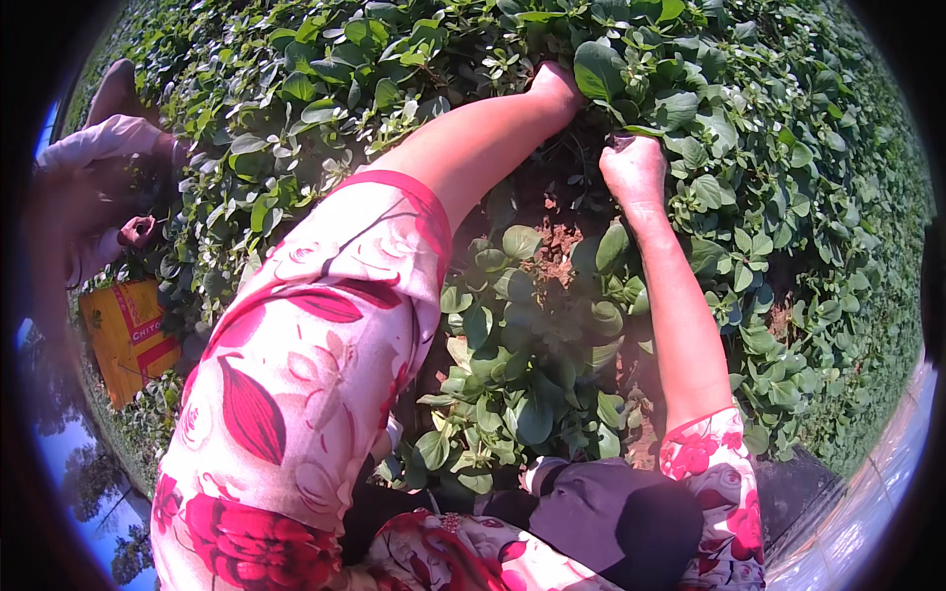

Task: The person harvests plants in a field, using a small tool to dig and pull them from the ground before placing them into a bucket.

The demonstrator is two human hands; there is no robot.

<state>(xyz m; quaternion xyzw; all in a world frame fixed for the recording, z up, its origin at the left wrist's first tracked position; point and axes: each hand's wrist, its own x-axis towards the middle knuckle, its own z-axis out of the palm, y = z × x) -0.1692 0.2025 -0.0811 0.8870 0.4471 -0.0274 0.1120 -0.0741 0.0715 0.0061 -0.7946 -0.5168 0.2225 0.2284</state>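
My left hand reaches in among the green leafy plants at the top middle. Its fingers are hidden by the foliage, so their grip does not show. To the right and a little nearer, my right hand is closed in a fist. Something small and dark shows at the top of that fist, too little of it to name. Broad round leaves hang just beyond both hands. Between my forearms lie reddish soil and more low leafy plants.
At the left edge another person's hand shows beside the plants. Below it stands a yellow box or bag with red markings. A dark object lies at the lower right, beside pale sheeting. Dense foliage covers the right side.
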